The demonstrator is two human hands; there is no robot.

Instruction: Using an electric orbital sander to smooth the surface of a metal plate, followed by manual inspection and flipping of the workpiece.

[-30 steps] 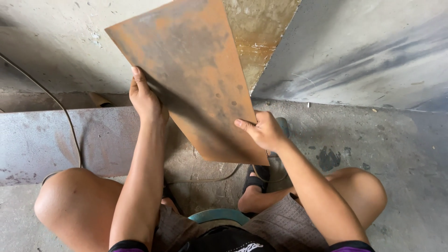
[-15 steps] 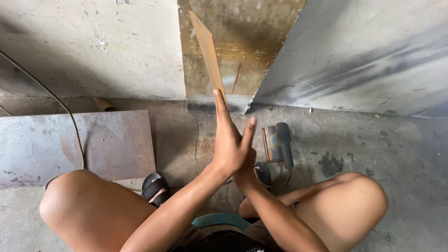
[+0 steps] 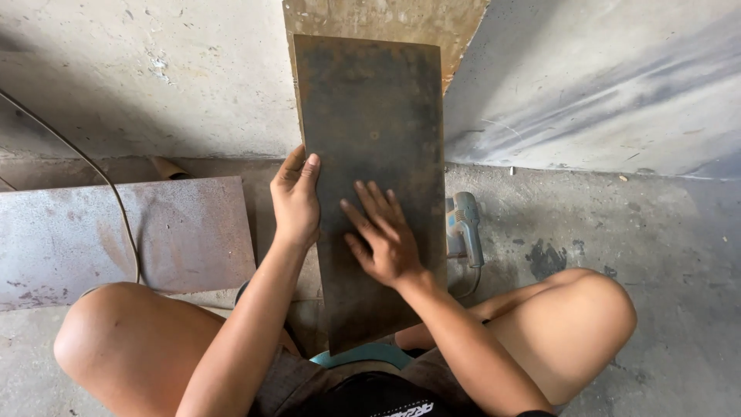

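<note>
Both hands' fingers [image 3: 369,202] on rusty plate [image 3: 370,123]

A dark, rust-mottled rectangular steel plate [image 3: 370,185] stands tilted lengthwise between the seated person's bare knees, its far end leaning toward the concrete wall [image 3: 139,69]. The left hand [image 3: 295,197] grips the plate's left edge, fingers curled over it. The right hand [image 3: 382,235] lies flat on the plate's face, fingers spread. Just right of the plate, a grey-blue electric power tool [image 3: 465,226] lies on the concrete floor [image 3: 656,224]. To the left, a flat grey rusty metal sheet [image 3: 116,235] lies on the floor, a thin cable [image 3: 116,202] running across it.
</note>
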